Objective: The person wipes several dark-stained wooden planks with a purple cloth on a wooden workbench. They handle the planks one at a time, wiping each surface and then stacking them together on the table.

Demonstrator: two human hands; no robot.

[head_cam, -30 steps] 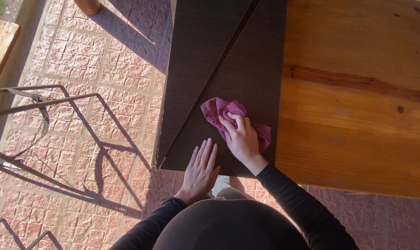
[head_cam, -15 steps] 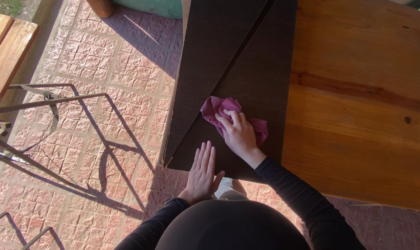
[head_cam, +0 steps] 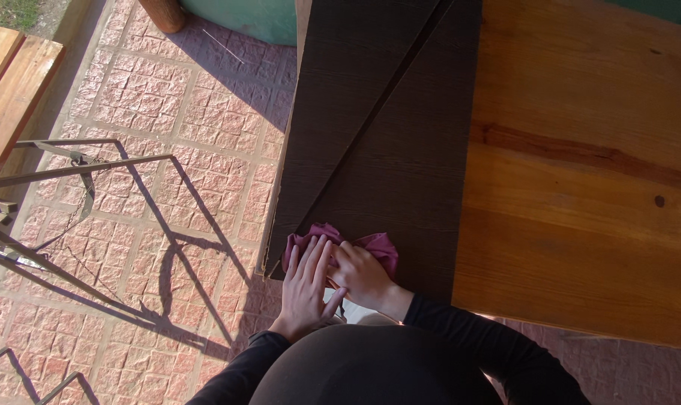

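A crumpled pink cloth (head_cam: 376, 244) lies on the near end of a dark brown wood-grain board (head_cam: 400, 150). My right hand (head_cam: 363, 276) presses down on the cloth with bent fingers, gripping it. My left hand (head_cam: 308, 286) lies flat with fingers stretched out, over the cloth's left part and the board's near left corner, touching my right hand. Both arms wear black sleeves. A second dark board (head_cam: 340, 90) overlaps the first at an angle.
The boards rest on an orange wooden table (head_cam: 588, 165) to the right. Pink paving stones (head_cam: 168, 172) cover the ground on the left. A metal frame (head_cam: 70, 161) and a wooden bench (head_cam: 6, 82) stand at far left. A green base (head_cam: 243, 19) sits at the top.
My right hand has dragged the pink cloth toward the board's near left corner. My left hand moved up onto the cloth, beside the right hand. The view shifted.
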